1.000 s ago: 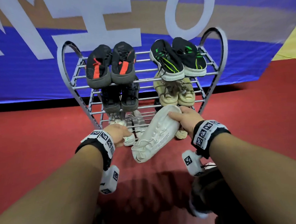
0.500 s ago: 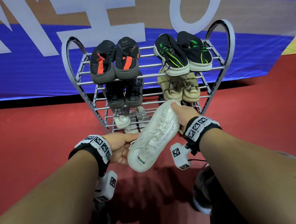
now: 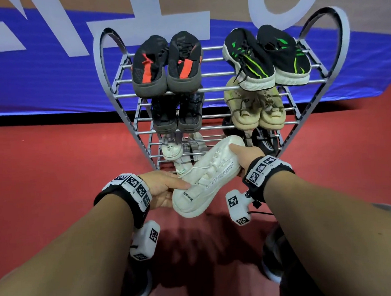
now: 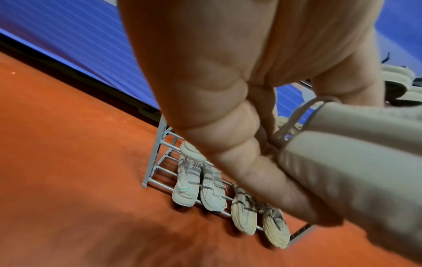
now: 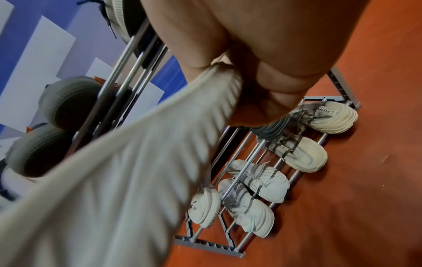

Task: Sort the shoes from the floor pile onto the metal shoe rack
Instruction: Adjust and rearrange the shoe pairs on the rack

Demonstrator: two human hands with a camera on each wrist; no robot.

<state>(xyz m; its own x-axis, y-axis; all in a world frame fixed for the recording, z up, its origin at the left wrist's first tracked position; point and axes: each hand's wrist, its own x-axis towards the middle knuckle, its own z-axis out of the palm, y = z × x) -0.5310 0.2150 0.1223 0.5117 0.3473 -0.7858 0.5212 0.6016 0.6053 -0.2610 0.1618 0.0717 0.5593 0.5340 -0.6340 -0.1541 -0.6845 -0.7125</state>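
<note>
1 white sneaker [image 3: 205,179] sits between my 2 hands, in the air just in front of the metal shoe rack [image 3: 334,56], toe toward the shelves and heel toward me. My right hand [image 3: 247,155] is wrapped over the toe end, fingers curled around it; my left hand [image 3: 164,189] is closed on the heel end, thumb over the collar near the laces. So the shoe is not yet on any shelf.

Around it, the rack's top tier carries a black pair with red stripes [image 3: 166,63] and a black pair with green streaks [image 3: 266,55]. The next tier down has dark shoes [image 3: 177,113] and a beige pair [image 3: 256,113]. The bottom tier holds pale sneakers [image 5: 253,195], with another white shoe [image 3: 172,150] perched just above them at the left.

I judge this to be the placing step. Next, I need to find that white shoe's side, ease the toe between the bars, and set it level so it does not tip through.
</note>
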